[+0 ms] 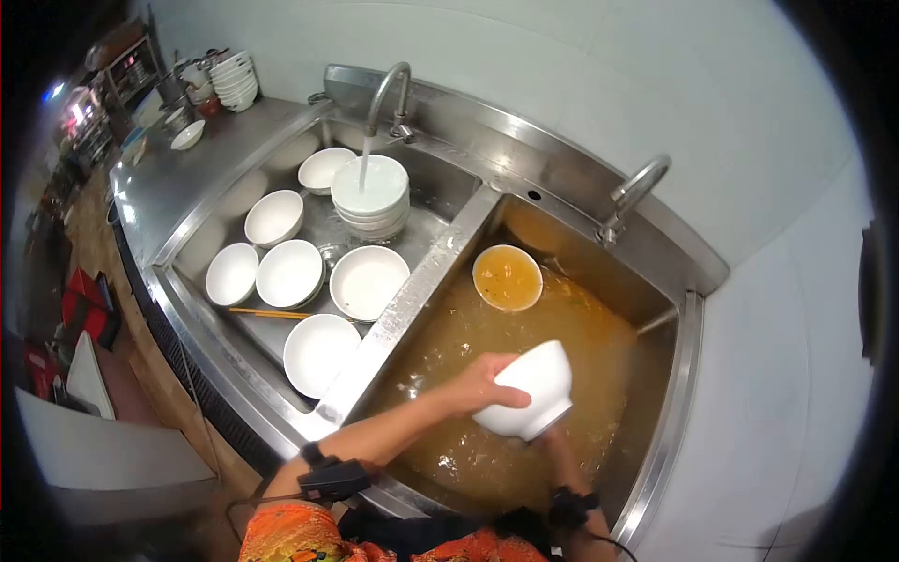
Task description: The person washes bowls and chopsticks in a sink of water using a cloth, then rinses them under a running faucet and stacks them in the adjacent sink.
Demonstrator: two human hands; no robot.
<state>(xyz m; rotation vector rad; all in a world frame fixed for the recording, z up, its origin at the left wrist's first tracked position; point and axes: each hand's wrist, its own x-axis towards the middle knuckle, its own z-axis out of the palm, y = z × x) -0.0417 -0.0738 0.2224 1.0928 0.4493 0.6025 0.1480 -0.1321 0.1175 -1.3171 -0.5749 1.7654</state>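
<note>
Over the right basin, my left hand (489, 382) grips the rim of a tilted white bowl (538, 391), its foot turned toward the lower right. My right hand (554, 442) is mostly hidden behind and below that bowl, at the murky water (506, 468); its fingers do not show. Farther back in the same basin, another white bowl (508, 277) holds orange liquid with bits in it.
The left basin holds several white bowls (321, 356), stacked dishes (371, 185) under a running faucet (389, 98), and chopsticks (272, 313). A metal divider (412, 298) separates the basins. A second faucet (637, 192) stands behind the right basin. Stacked bowls (234, 81) stand far left.
</note>
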